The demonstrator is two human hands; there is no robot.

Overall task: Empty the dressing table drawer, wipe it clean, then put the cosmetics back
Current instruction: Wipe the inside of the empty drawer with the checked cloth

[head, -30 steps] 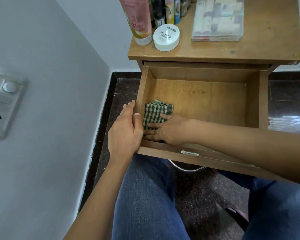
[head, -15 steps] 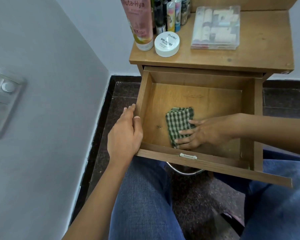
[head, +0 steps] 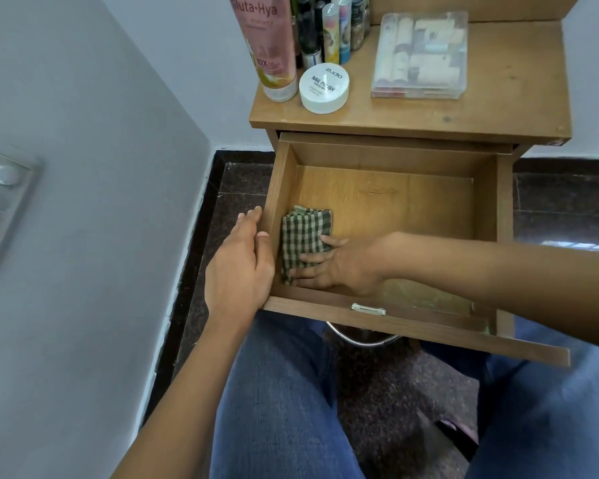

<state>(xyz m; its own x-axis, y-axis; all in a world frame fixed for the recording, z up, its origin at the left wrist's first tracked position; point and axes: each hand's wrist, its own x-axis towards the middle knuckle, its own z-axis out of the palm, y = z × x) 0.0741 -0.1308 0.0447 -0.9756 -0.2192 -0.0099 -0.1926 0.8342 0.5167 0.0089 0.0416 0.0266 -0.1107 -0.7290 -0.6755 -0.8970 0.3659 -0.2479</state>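
Note:
The wooden drawer [head: 388,202] is pulled out and holds only a folded green-and-white checked cloth [head: 303,233] at its front left corner. My right hand [head: 339,267] presses flat on the cloth with straight fingers. My left hand [head: 239,267] holds the drawer's left wall near the front corner, thumb over the rim. The cosmetics stand on the table top [head: 498,108]: a pink tube [head: 267,46], a white nail polish remover tub [head: 324,88], several small bottles [head: 329,29] and a clear plastic box [head: 421,55].
A grey wall with a switch plate [head: 0,198] runs close on the left. Dark floor tiles [head: 236,181] lie beside the table. My jeans-clad knees [head: 277,392] sit under the drawer front, whose metal handle [head: 367,310] faces me.
My right hand slid the cloth from the front left to the drawer's middle, then back to the front left corner. My left hand has stayed on the left wall.

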